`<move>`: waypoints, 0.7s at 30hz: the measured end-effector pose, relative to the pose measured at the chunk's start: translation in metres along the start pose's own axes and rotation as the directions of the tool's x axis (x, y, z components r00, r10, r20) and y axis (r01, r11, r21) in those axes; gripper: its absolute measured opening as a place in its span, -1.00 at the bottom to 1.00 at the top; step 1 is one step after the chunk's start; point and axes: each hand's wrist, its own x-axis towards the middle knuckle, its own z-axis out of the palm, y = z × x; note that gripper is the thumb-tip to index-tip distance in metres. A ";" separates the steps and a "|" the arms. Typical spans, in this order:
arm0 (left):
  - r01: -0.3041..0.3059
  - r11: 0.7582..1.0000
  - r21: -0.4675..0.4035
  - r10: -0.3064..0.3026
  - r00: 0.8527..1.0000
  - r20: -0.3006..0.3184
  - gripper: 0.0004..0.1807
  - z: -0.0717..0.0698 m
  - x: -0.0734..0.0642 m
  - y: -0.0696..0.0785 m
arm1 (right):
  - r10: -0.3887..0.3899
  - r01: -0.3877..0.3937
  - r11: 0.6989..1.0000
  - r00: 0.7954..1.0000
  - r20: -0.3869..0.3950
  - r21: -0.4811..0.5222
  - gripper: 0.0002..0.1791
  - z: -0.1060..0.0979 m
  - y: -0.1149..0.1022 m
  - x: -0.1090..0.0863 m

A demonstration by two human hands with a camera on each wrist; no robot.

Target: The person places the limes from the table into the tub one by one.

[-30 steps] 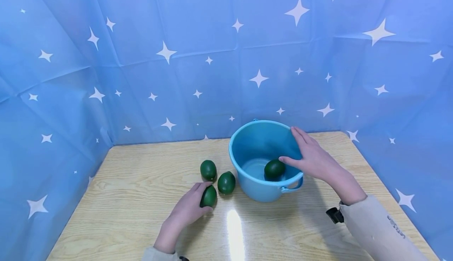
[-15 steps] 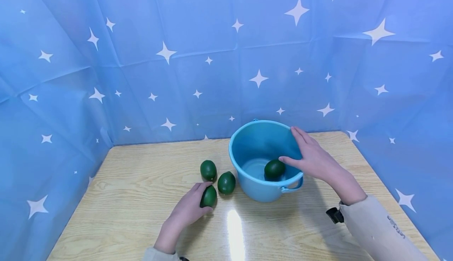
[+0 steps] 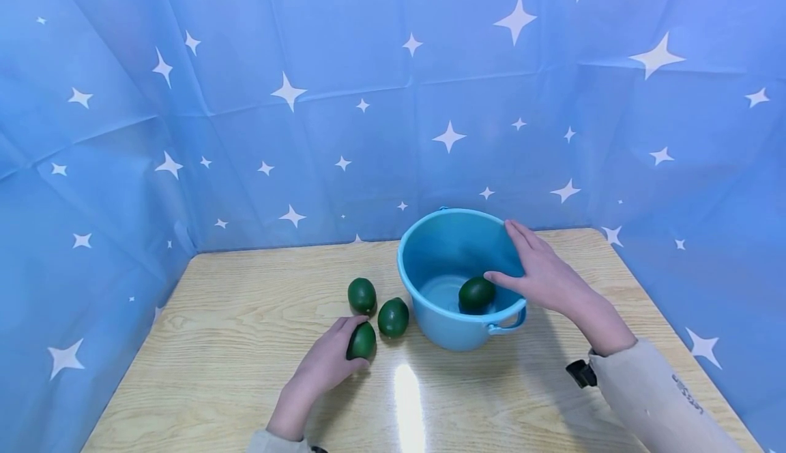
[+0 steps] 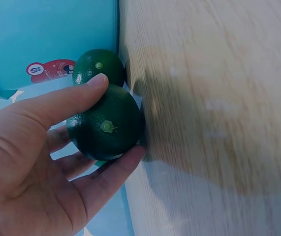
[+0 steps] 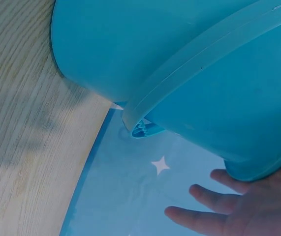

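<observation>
My left hand (image 3: 325, 359) holds a dark green lime (image 3: 364, 342) low over the table, left of the bucket. In the left wrist view the thumb lies on one side of this lime (image 4: 106, 125) and the fingers on the other. Two more limes, a back one (image 3: 361, 295) and a right one (image 3: 393, 318), lie close by. Another lime (image 3: 475, 295) sits inside the light blue bucket (image 3: 445, 327). My right hand (image 3: 548, 277) rests at the bucket's right rim, thumb over the inside. From the right wrist, its straight, spread fingers (image 5: 202, 221) show outside the bucket.
The bucket's handle (image 3: 508, 323) hangs at its near right side. A wood-grain table (image 3: 245, 344) bears everything, with a blue star-patterned cloth (image 3: 344, 119) standing along its back and sides. A red label (image 4: 56, 71) is on the bucket's wall.
</observation>
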 end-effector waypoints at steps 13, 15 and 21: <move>0.008 1.000 -0.013 -0.008 1.000 -0.005 -0.18 -0.004 0.001 0.001 | 0.001 -0.001 1.000 1.000 0.006 0.000 0.17 -0.001 -0.001 0.000; 0.007 1.000 -0.012 -0.007 1.000 -0.007 -0.18 -0.005 0.001 0.001 | 0.000 0.000 1.000 1.000 0.006 0.002 0.17 -0.001 -0.001 0.001; 0.008 1.000 -0.021 -0.008 1.000 -0.012 -0.19 -0.006 0.001 0.003 | -0.004 0.004 1.000 1.000 0.001 0.001 0.16 -0.001 0.000 0.001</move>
